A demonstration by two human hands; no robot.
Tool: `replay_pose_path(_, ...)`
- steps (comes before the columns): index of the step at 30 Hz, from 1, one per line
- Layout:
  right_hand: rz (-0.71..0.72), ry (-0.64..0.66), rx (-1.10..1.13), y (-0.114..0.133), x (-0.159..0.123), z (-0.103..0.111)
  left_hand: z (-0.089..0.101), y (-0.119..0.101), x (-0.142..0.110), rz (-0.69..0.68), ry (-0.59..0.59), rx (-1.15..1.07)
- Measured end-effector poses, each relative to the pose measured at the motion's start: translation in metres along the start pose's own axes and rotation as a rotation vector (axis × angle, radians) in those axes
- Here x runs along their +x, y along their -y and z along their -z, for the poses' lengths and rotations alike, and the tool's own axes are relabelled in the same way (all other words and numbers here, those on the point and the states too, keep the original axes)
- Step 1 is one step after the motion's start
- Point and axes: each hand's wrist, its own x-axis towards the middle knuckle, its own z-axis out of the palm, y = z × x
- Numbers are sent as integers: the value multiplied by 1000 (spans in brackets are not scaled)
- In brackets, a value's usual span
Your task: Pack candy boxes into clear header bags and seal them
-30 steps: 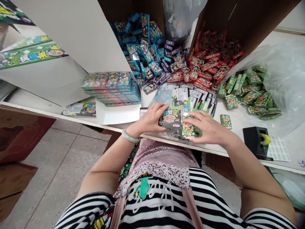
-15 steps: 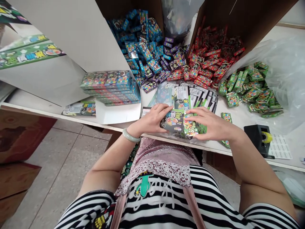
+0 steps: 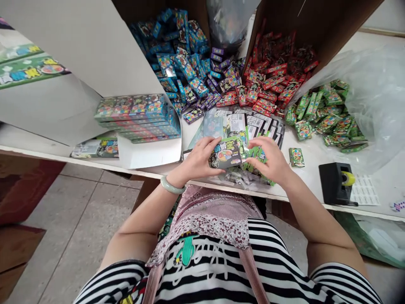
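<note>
My left hand (image 3: 198,159) grips a dark printed bag (image 3: 226,155) at the table's near edge, fingers curled over its left side. My right hand (image 3: 268,162) is closed on a small green packet (image 3: 260,155) pressed against the bag's right end. Under both hands lies a fanned row of flat printed bags (image 3: 253,126). A single green packet (image 3: 296,157) lies on the table just right of my right hand.
Loose piles of small packets sit behind: blue (image 3: 180,63), purple (image 3: 224,71), red (image 3: 272,76) and green (image 3: 325,114) on clear plastic. A stack of filled packs (image 3: 139,116) stands at left. A black tape dispenser (image 3: 337,183) and a label sheet (image 3: 363,190) are at right.
My right hand has moved left from flat on the table and closed on the green packet against the bag. My left hand kept its hold on the bag.
</note>
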Motion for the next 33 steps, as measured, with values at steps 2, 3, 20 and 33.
replay_pose_path(2,17,31,7,4,0,-5,-4,1,1,4,-25,-18)
replay_pose_path(3,14,43,29,1,3,-6,-5,1,2,5,-30,-25)
replay_pose_path(20,-572,-119,-416,-174,103,37,11,10,-14,107,-91,0)
replay_pose_path(33,-635,-265,663,-110,27,26,7,0,-11,74,-88,31)
